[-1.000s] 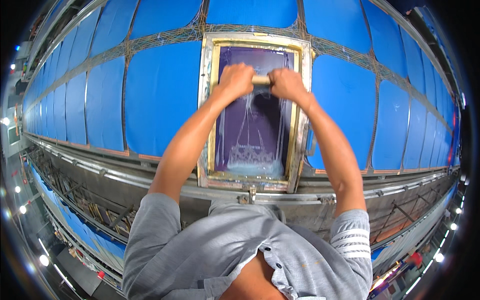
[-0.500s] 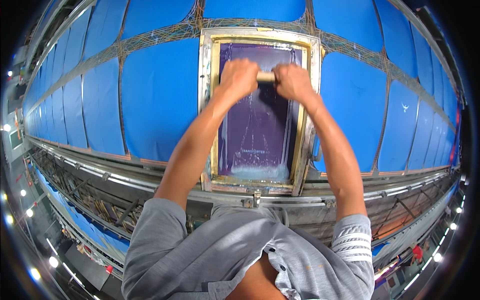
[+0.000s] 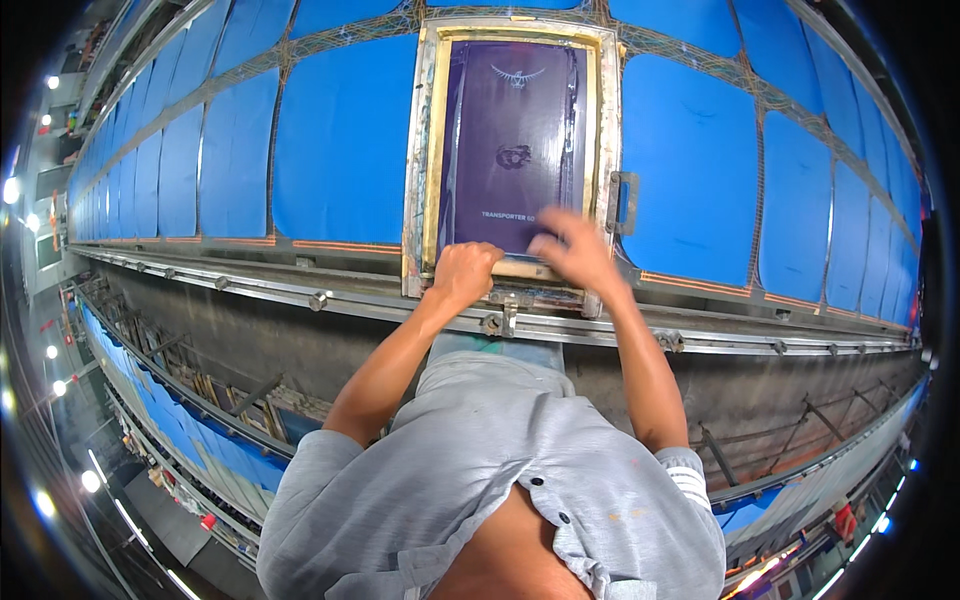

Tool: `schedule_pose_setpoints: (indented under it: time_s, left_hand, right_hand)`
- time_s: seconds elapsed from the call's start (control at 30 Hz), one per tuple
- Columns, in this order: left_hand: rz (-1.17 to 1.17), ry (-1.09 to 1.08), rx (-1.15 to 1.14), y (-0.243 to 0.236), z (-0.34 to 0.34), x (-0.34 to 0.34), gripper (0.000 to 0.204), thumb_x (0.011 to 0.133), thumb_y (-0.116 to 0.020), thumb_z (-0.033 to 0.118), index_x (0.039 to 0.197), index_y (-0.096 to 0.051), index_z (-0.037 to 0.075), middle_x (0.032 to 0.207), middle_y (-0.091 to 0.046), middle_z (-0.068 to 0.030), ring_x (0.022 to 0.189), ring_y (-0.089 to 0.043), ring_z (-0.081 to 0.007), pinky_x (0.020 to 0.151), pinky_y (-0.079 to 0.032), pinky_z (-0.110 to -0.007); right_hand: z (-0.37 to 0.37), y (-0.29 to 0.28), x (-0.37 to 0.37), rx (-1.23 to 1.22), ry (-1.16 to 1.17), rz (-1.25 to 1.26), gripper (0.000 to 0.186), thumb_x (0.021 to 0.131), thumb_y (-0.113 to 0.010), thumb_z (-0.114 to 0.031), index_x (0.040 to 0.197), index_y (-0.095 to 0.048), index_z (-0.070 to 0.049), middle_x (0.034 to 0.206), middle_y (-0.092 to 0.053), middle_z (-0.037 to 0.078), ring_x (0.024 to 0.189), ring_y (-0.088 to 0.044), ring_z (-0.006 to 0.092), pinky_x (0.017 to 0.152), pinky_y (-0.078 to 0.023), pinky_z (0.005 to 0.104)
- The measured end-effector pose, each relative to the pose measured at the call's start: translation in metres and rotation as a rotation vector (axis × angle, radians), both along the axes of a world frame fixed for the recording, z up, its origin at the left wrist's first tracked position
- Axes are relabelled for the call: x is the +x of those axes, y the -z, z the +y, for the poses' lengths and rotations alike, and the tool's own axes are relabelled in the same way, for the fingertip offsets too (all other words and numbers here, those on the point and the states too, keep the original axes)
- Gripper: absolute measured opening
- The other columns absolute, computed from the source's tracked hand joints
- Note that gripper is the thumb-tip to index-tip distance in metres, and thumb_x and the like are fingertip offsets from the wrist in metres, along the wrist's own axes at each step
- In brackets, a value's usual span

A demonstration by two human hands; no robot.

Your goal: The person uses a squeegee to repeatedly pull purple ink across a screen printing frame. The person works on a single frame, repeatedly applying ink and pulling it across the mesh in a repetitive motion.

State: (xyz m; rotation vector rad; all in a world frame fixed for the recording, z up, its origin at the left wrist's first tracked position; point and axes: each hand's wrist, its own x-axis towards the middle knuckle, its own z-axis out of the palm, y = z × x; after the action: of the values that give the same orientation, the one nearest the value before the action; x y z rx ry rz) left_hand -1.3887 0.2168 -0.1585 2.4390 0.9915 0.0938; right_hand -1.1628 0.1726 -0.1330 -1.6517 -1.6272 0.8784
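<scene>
A screen-printing frame point(image 3: 413, 170) with a metal rim and a yellowish inner border lies flat in front of me. Its dark purple mesh point(image 3: 500, 120) carries a pale winged emblem, a dark swirl mark and a line of pale lettering. At the frame's near end my left hand point(image 3: 467, 272) is closed on the squeegee, whose pale wooden handle point(image 3: 522, 269) shows only a little to the right of the fingers. My right hand point(image 3: 578, 255) is over the near right corner, off the handle, fingers apart and blurred by motion. The squeegee's blade is hidden.
Blue sheets point(image 3: 345, 150) lie in rows on both sides, with patterned strips between them. A metal rail point(image 3: 380, 309) with clamps runs along the table's near edge. A metal handle point(image 3: 627, 203) sticks out from the frame's right side. Lower racks point(image 3: 250, 400) stand behind me.
Both hands have come from the far part of the mesh to the near end, bringing the squeegee. My right hand has let go of its handle. The print marks now show clearly.
</scene>
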Motion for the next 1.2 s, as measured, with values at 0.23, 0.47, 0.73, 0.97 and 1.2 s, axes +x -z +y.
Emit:
schedule_pose_setpoints:
  time_s: [0.23, 0.47, 0.73, 0.97, 1.2]
  left_hand:
    - [0.036, 0.025, -0.015, 0.001, -0.004, 0.007, 0.028, 0.066, -0.064, 0.002, 0.091, -0.076, 0.009, 0.089, -0.073, -0.0111, 0.084, -0.07, -0.0322, 0.072, -0.056, -0.045]
    - [-0.106, -0.061, -0.046, -0.01, 0.009, -0.052, 0.039, 0.065, -0.063, 0.003, 0.1, -0.078, 0.011, 0.101, -0.075, -0.008, 0.088, -0.072, -0.0281, 0.076, -0.057, -0.042]
    - [-0.01, -0.037, -0.053, -0.042, 0.029, -0.1, 0.022, 0.066, -0.065, 0.006, 0.085, -0.077, 0.011, 0.082, -0.072, -0.0137, 0.081, -0.071, -0.0342, 0.07, -0.055, -0.048]
    - [-0.006, 0.041, -0.081, -0.053, 0.038, -0.111, 0.01, 0.069, -0.064, 0.009, 0.076, -0.071, 0.007, 0.071, -0.069, -0.0143, 0.073, -0.069, -0.0356, 0.064, -0.053, -0.048]
    - [0.062, 0.058, -0.059, -0.077, 0.054, -0.119, 0.01, 0.063, -0.068, 0.015, 0.072, -0.072, 0.011, 0.07, -0.069, -0.0141, 0.074, -0.07, -0.034, 0.066, -0.055, -0.047]
  right_hand:
    - [0.027, 0.113, 0.115, -0.139, 0.846, -0.056, 0.035, 0.096, -0.059, -0.028, 0.11, -0.071, 0.001, 0.097, -0.072, 0.021, 0.091, -0.069, 0.0357, 0.084, -0.051, 0.0426]
    - [0.058, 0.026, 0.056, 0.036, 0.91, 0.305, 0.025, 0.098, -0.06, -0.021, 0.083, -0.065, -0.002, 0.066, -0.048, -0.004, 0.058, -0.039, 0.0056, 0.049, -0.03, 0.0276]
    - [0.045, 0.035, 0.005, 0.062, 0.908, 0.382, 0.039, 0.101, -0.057, -0.029, 0.07, -0.048, -0.007, 0.058, -0.038, -0.003, 0.049, -0.033, 0.0064, 0.043, -0.024, 0.0284]
    - [0.043, 0.038, -0.002, 0.013, 0.979, 0.407, 0.032, 0.097, -0.056, -0.024, 0.071, -0.047, -0.009, 0.058, -0.038, -0.002, 0.047, -0.032, 0.0069, 0.041, -0.023, 0.0278]
    - [0.044, 0.059, 0.001, 0.0, 0.839, 0.367, 0.029, 0.097, -0.048, -0.019, 0.093, -0.066, 0.003, 0.09, -0.063, 0.012, 0.083, -0.056, 0.0218, 0.072, -0.047, 0.0388]
